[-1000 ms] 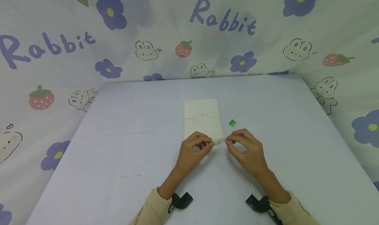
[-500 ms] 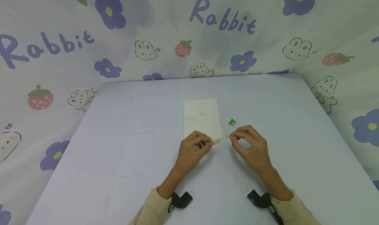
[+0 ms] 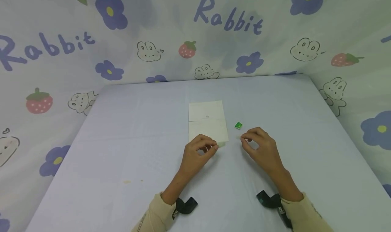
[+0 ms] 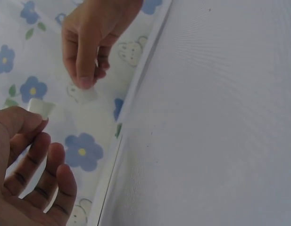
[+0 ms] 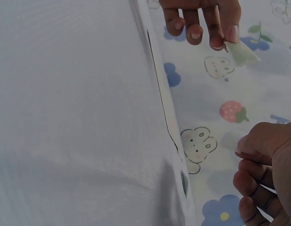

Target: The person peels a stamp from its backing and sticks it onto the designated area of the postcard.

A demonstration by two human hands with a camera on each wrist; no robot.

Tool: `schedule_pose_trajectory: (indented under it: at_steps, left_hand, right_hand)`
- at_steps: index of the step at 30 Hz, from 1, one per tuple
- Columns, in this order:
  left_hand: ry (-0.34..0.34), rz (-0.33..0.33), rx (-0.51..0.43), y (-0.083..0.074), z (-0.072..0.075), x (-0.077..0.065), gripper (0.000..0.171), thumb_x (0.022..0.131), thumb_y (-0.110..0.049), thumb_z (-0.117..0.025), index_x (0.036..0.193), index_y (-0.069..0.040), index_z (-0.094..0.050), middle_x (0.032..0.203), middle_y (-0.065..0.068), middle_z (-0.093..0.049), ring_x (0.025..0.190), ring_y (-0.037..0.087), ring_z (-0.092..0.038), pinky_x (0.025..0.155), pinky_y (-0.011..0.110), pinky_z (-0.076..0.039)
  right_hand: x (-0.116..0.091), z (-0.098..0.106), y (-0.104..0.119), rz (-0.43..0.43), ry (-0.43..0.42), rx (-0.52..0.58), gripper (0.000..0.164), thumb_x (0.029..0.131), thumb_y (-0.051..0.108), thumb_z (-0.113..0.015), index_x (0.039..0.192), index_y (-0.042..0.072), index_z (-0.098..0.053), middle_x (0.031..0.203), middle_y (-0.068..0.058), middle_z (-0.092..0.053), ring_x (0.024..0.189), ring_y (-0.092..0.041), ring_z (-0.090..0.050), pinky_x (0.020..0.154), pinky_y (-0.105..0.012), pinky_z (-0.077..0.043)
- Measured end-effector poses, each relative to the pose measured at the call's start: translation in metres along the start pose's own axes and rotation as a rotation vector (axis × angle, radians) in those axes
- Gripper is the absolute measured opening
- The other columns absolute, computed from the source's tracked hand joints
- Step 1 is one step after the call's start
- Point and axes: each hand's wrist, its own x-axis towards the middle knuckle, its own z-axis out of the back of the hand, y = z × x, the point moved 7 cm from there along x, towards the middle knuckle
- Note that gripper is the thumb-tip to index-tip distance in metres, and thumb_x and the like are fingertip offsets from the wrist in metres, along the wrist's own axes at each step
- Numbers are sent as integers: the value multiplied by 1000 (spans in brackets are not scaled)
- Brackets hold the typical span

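Observation:
My left hand (image 3: 198,154) pinches a small pale green strip (image 5: 243,54) between thumb and forefinger. In the head view the strip sticks out past the fingertips near the front edge of a creased cream-white sheet of paper (image 3: 207,115). To the right, my right hand (image 3: 263,150) pinches a thin, translucent, film-like piece (image 5: 228,140) by thumb and forefinger. A gap separates the two hands. Its other fingers are loosely bent in the right wrist view. A small green square with a white border (image 3: 238,125) lies just beyond the right fingertips.
A white cloth (image 3: 122,133) covers the table, with faint yellowish specks (image 3: 127,182) at the front left. A printed curtain (image 3: 171,28) with flowers, rabbits and strawberries hangs behind and at the sides. Black wrist mounts (image 3: 187,205) jut out under the forearms.
My right hand has drawn away from the left, to the right and slightly farther from me, with the translucent piece coming apart from the pale green strip. The left hand has stayed nearly still.

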Motion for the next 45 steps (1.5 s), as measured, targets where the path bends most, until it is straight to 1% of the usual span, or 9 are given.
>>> schedule_pose_trajectory:
  at_steps: [6,7,16,21,25,29,35,40,45]
  left_hand:
    - [-12,4,4,-34,6,3,7,87,6,-73,93,3,-73,95,14,-66,79,20,-61,66,32,-55]
    - [-13,-3,6,-34,6,3,7,87,6,-73,92,3,-73,95,14,-66,79,20,-61,66,32,-54]
    - [-17,-19,23,-1,0,1,6,89,-4,-75,95,-6,-76,98,5,-66,81,15,-61,66,29,-54]
    - [-2,-16,6,5,0,0,6,92,-14,-75,97,-12,-76,100,-2,-66,83,13,-62,68,28,-54]
    - [4,-29,11,4,0,-1,6,93,-16,-75,98,-14,-76,100,-6,-65,83,12,-61,68,28,-54]
    - [5,-73,38,1,0,-1,6,93,-14,-74,98,-12,-76,100,-5,-64,82,11,-61,66,30,-55]
    - [12,-150,58,-3,-2,-2,6,93,-10,-73,99,-11,-75,101,0,-64,80,13,-61,64,33,-55]
    - [15,-233,105,-7,-3,-3,8,92,-7,-73,98,-11,-75,101,-1,-63,80,12,-61,64,31,-55]
    - [7,-375,239,-18,-4,-5,12,87,-2,-76,97,-9,-76,102,-1,-62,81,13,-63,71,21,-54]
  right_hand:
    - [-1,-3,-2,18,29,-68,15,75,-6,-80,86,2,-76,92,-2,-65,77,-18,-61,70,-24,-43]
    - [-1,-4,-2,21,34,-74,14,75,-6,-80,86,2,-77,93,-3,-65,77,-18,-61,70,-24,-42]
    - [-2,-6,-3,16,56,-62,18,75,-7,-82,89,2,-77,95,-3,-65,79,-16,-62,69,-23,-48]
    - [-2,-7,-2,-4,56,-4,22,76,-8,-81,93,6,-77,97,-1,-66,80,-17,-63,69,-27,-52]
    - [-2,-9,0,-48,67,109,23,79,-7,-81,95,9,-77,98,0,-67,81,-15,-62,70,-25,-52]
    - [-2,-15,6,-113,94,239,21,80,-8,-80,94,7,-77,96,-3,-67,81,-14,-59,69,-26,-50]
    - [-2,-22,12,-190,145,353,19,82,-11,-75,95,2,-75,96,-8,-67,82,-15,-57,71,-23,-49]
    - [-8,-31,0,-307,236,382,8,95,6,-70,94,11,-76,96,3,-67,86,-12,-60,74,-21,-50]
    - [-13,-40,-7,-417,323,458,18,101,22,-63,92,14,-76,94,2,-68,88,-17,-63,76,-28,-53]
